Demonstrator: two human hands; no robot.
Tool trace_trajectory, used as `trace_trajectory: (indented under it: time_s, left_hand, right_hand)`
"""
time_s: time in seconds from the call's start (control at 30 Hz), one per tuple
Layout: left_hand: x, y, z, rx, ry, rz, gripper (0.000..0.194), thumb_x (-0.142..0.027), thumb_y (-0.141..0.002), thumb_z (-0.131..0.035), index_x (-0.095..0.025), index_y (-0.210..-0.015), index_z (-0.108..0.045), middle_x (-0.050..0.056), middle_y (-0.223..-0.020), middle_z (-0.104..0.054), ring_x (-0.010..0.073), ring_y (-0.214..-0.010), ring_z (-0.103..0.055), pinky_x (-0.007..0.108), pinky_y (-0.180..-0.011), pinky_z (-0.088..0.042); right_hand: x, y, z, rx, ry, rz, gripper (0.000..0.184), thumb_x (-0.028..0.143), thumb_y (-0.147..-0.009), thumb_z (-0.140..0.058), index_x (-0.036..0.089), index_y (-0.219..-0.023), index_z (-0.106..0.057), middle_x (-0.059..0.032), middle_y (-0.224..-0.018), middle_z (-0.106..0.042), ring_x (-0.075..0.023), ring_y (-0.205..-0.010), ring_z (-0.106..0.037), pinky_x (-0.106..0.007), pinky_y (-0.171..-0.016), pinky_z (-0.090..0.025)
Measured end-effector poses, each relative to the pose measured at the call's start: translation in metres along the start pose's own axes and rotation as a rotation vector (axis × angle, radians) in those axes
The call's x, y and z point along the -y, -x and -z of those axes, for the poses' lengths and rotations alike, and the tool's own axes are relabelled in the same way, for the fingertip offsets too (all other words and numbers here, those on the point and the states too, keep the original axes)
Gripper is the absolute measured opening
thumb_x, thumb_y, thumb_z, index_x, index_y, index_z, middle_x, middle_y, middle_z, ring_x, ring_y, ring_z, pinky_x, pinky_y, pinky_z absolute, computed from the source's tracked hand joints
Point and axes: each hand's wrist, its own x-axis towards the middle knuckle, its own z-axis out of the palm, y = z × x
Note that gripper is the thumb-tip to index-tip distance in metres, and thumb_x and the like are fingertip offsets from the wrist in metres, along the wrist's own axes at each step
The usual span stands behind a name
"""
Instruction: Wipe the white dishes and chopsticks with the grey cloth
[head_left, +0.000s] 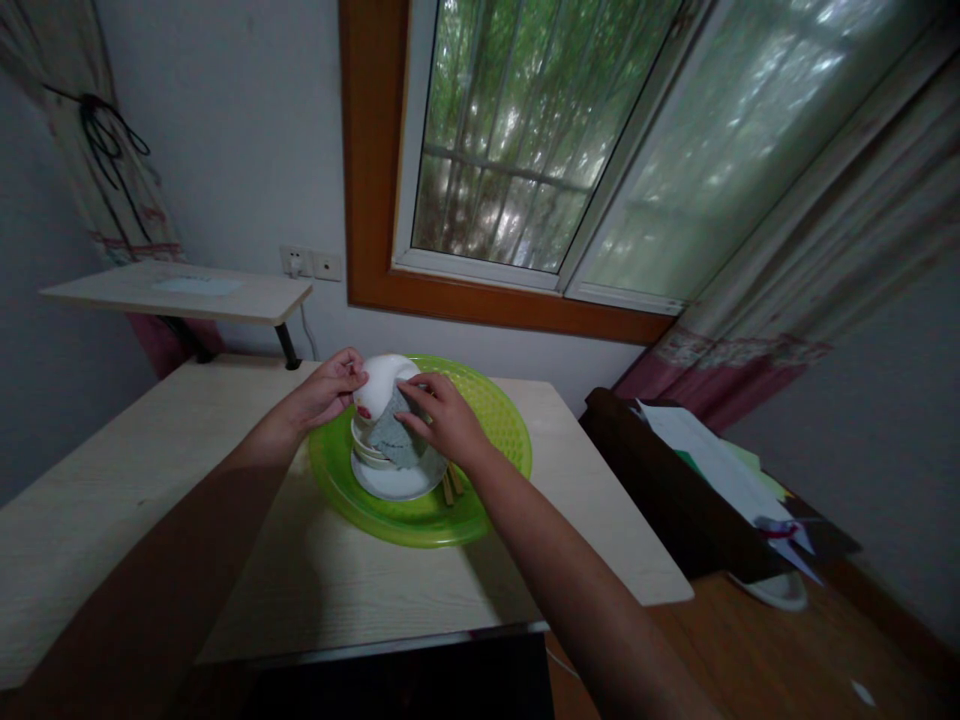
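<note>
My left hand (337,386) grips the rim of a white bowl (384,380) with a red mark on it, tilted above a stack of dishes. In my right hand (448,415) is a grey cloth (397,438), pinched between thumb and fingers and pressed against the bowl's right side. The cloth's lower part hangs over the stacked white bowls (366,450). Beneath them is a white plate (397,484). Wooden chopsticks (451,486) lie right of the plate. All of these dishes stand on a round green tray (420,535).
The tray rests on a pale wooden table (360,590). A raised shelf (180,292) stands at the table's back left. Behind is a wall with sockets (311,264) and a wood-framed window (510,318). On the right, papers (697,450) lie on a dark brown surface (645,490).
</note>
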Motion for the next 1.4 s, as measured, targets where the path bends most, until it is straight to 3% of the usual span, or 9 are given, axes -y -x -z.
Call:
trace_trajectory:
  time_s: [0.3,0.5,0.6,0.87,1.07,1.4]
  left_hand:
    - [0.000,0.001,0.000,0.008,0.009,-0.010,0.037,-0.020,-0.070,-0.082,-0.019,-0.083,-0.048,-0.005,-0.072,-0.058,0.0092,-0.058,-0.059,0.018,-0.050,-0.050]
    - [-0.005,0.003,-0.008,0.044,-0.016,0.039,0.039,-0.021,-0.069,-0.083,-0.020,-0.084,-0.047,-0.004,-0.072,-0.061,0.0123,-0.057,-0.062,0.022,-0.048,-0.053]
    - [-0.005,0.004,-0.008,0.048,-0.014,0.035,0.040,-0.021,-0.067,-0.084,-0.019,-0.082,-0.047,-0.004,-0.071,-0.060,0.0117,-0.056,-0.061,0.021,-0.048,-0.052]
    - [-0.001,0.003,-0.003,0.016,-0.020,-0.001,0.040,-0.020,-0.067,-0.084,-0.019,-0.082,-0.047,-0.005,-0.071,-0.058,0.0088,-0.057,-0.057,0.018,-0.049,-0.049]
    - [-0.001,0.003,0.000,-0.039,0.011,-0.039,0.041,-0.022,-0.067,-0.085,-0.020,-0.082,-0.046,-0.006,-0.071,-0.054,0.0085,-0.057,-0.056,0.018,-0.049,-0.048]
    - [-0.001,0.001,0.002,-0.131,0.051,-0.082,0.042,-0.022,-0.067,-0.084,-0.021,-0.082,-0.045,-0.007,-0.069,-0.053,0.0084,-0.054,-0.053,0.018,-0.049,-0.047]
  right_hand:
    - [0.005,0.000,0.001,-0.082,0.105,0.045,0.032,0.028,-0.097,-0.059,0.029,-0.129,-0.065,-0.0065,-0.114,-0.065,-0.0201,-0.098,-0.056,-0.034,-0.086,-0.049]
    - [0.017,-0.004,0.009,0.034,0.153,0.027,0.038,0.032,-0.096,-0.060,0.040,-0.133,-0.061,-0.0063,-0.129,-0.057,-0.0268,-0.110,-0.048,-0.046,-0.096,-0.046]
    - [0.019,-0.006,0.010,0.019,0.114,-0.050,0.040,0.031,-0.096,-0.060,0.042,-0.134,-0.060,-0.0072,-0.131,-0.054,-0.0288,-0.113,-0.046,-0.049,-0.099,-0.043]
    - [-0.009,-0.003,0.000,-0.157,0.006,-0.265,0.029,0.028,-0.098,-0.055,0.024,-0.122,-0.071,-0.0098,-0.108,-0.061,-0.0238,-0.101,-0.053,-0.040,-0.092,-0.046]
    - [-0.026,0.005,-0.001,-0.097,-0.161,-0.355,0.018,0.020,-0.092,-0.060,0.019,-0.094,-0.078,-0.0043,-0.086,-0.063,-0.0182,-0.086,-0.059,-0.032,-0.080,-0.047]
    - [-0.025,0.008,-0.001,-0.017,-0.217,-0.338,0.016,0.020,-0.087,-0.063,0.019,-0.079,-0.077,-0.0011,-0.075,-0.063,-0.0155,-0.074,-0.059,-0.027,-0.070,-0.045]
